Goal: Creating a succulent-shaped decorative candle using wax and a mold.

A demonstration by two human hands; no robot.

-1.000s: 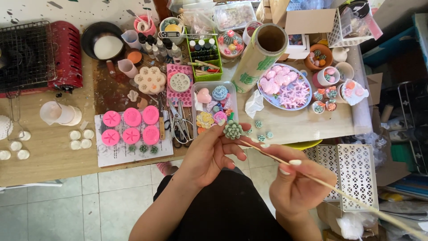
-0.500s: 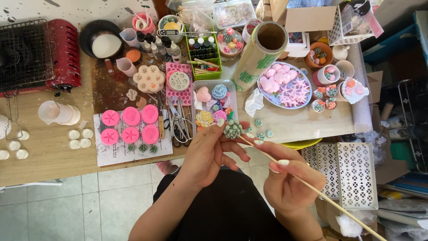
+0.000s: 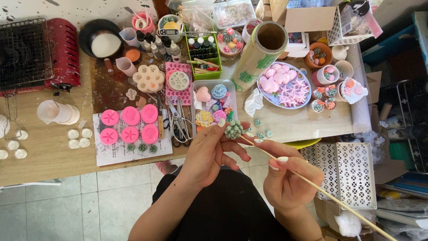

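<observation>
The left hand [image 3: 209, 154] pinches a small green succulent-shaped piece [image 3: 233, 130] between thumb and fingertips, holding it in the air just over the near edge of the wooden table [image 3: 49, 151], in front of the clear tray of coloured pieces [image 3: 213, 105]. The right hand [image 3: 285, 180] is closed around a long thin wooden stick [image 3: 312, 185], gripping it between thumb and forefinger, and the stick's far tip meets the underside of the succulent piece; whether the tip is already pushed in or only touching cannot be told. So the piece is picked up and brought to the stick, and by the look of it the joining is in hand but not clearly finished. More small green pieces [image 3: 261, 128] lie loose on the table just beyond the fingers, with no stick in them. The succulent sits at the left fingertips, well ahead of the right hand, linked to it only by the stick
</observation>
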